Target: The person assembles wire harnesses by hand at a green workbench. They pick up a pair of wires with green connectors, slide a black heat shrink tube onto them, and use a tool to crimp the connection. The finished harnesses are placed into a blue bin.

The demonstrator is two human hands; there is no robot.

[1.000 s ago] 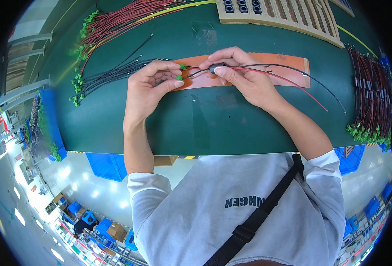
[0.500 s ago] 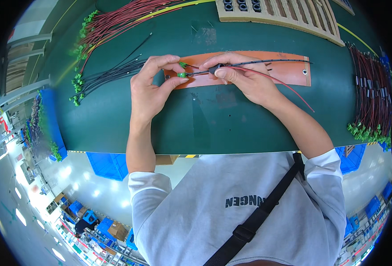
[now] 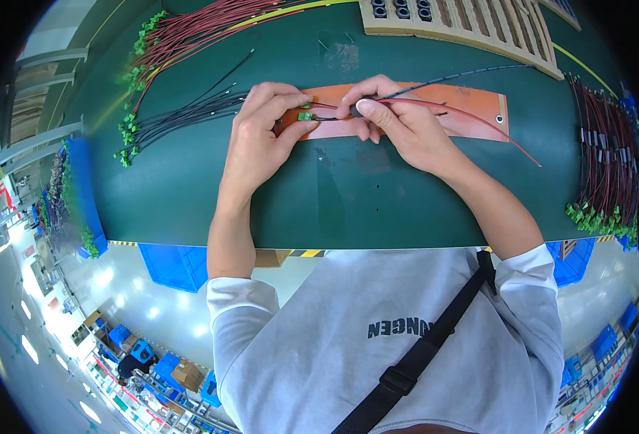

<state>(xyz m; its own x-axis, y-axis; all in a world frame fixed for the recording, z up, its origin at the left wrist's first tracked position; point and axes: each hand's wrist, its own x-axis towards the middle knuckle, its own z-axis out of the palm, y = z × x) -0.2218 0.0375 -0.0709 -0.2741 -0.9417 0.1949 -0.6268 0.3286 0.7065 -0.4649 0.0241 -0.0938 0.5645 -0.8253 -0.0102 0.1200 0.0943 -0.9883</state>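
Over an orange strip (image 3: pixel 471 130), my left hand (image 3: pixel 261 134) pinches a small green connector (image 3: pixel 305 116) between thumb and fingers. Thin wires run from it toward my right hand (image 3: pixel 406 130), which grips a dark ring-like core (image 3: pixel 358 108) between thumb and forefinger. Beyond that grip, a red wire (image 3: pixel 478 124) trails off to the right. A black wire (image 3: pixel 464 73) stretches up and to the right. My fingers partly cover the core, so how the wires pass through it is hidden.
Black wires with green connectors (image 3: pixel 182 119) lie to the left, red ones (image 3: pixel 211 29) behind. At the back stands a slotted cardboard tray (image 3: pixel 449 32) holding several black cores. Bundled wires (image 3: pixel 608 152) occupy the right edge. Blue bins (image 3: pixel 175 267) sit below the green table (image 3: pixel 319 210).
Both hands have shifted slightly to the right. The black wire's free end has swung upward, and the red wire reaches farther right. Both grips stay closed.
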